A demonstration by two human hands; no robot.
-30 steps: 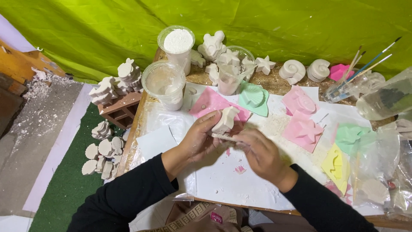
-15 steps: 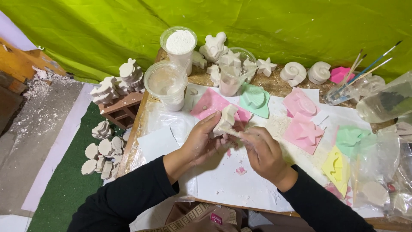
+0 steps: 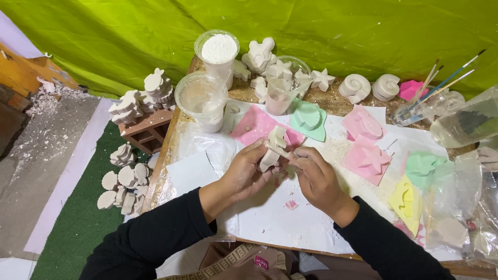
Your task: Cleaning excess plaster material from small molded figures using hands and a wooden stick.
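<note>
Here, your left hand [image 3: 248,171] grasps a small off-white plaster figure [image 3: 273,147], fingers wrapped round its lower part, so the piece stands nearly upright above the white paper sheet [image 3: 280,220] that covers the wooden table [image 3: 165,150]. Your right hand [image 3: 315,176] is pinched shut on a thin pale stick-like tool [image 3: 282,151], its tip laid against the figure's side (what kind of tool, you cannot tell at this size). Both hands meet over the middle of the sheet, just in front of a flat pink rubber mould [image 3: 254,125].

- Behind the pink mould: a mint-green shell-shaped mould [image 3: 307,119], touching it at the edge.
- Back left: a clear plastic cup of white powder [image 3: 217,52], and nearer you a second clear plastic cup, cloudy inside [image 3: 202,98].
- Back row: white plaster casts, among them a star [image 3: 322,79] and two spiral shells [image 3: 355,86].
- Right of your hands: a pink star mould [image 3: 368,158], then a yellow mould [image 3: 404,199] near the table edge.
- Far right: paintbrushes in a clear jar [image 3: 423,106].
- Left, off the table: a small reddish wooden crate [image 3: 148,130] stacked with plaster pieces; more lie on the green mat [image 3: 78,228] below.
</note>
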